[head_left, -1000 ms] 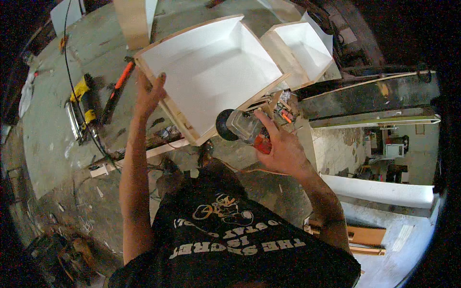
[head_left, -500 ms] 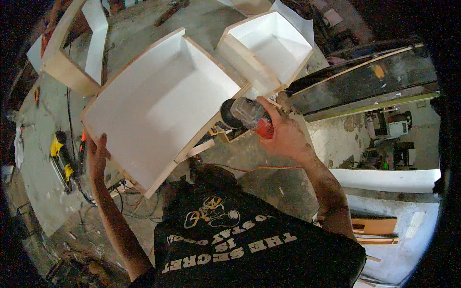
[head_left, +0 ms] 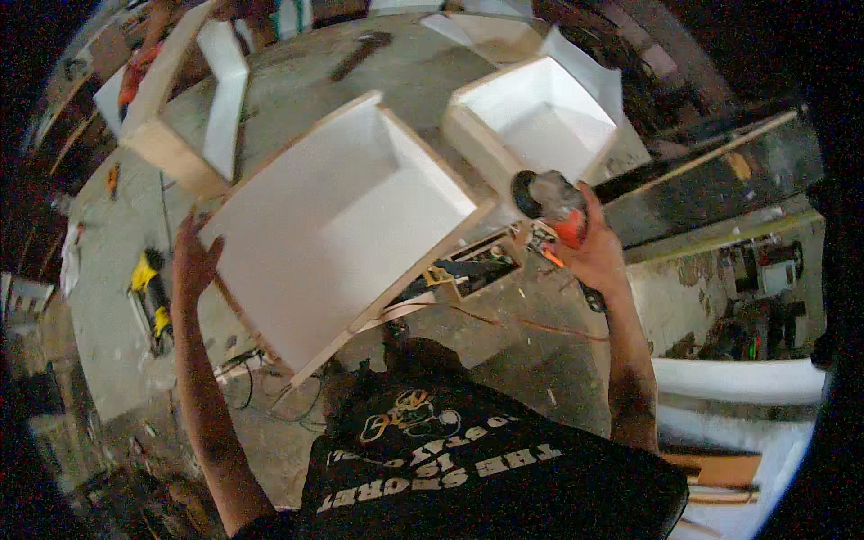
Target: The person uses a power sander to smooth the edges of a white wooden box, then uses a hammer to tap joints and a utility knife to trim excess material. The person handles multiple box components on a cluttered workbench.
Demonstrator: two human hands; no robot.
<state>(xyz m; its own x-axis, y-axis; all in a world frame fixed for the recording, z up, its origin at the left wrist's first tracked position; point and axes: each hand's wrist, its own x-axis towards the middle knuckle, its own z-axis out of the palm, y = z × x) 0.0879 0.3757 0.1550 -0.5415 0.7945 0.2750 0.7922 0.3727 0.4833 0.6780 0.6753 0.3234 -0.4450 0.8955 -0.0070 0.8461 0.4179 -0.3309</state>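
Your right hand (head_left: 594, 256) is wrapped around a handheld power tool (head_left: 560, 196) with a red body, a grey housing and a round black disc at its left end. The tool sits just right of the right corner of a large white-lined wooden box (head_left: 333, 234), with a gap visible between them. Your left hand (head_left: 192, 261) is at the left side of that box, thumb toward the white interior; whether the fingers close on the edge, you cannot tell from this view. The box lies at centre, tilted, its open interior toward you.

Beyond the tool, far right: a smaller white-lined box (head_left: 547, 126), its near part overlapped by the tool; contact unclear. Far left: an angular wooden frame (head_left: 171, 148) with a white inner face. On the left, a yellow-and-black tool (head_left: 149, 292) lies on the floor (head_left: 103, 346). Near right of the large box, an orange cord (head_left: 540, 326) runs across. Right: a long dark panel (head_left: 697, 184).
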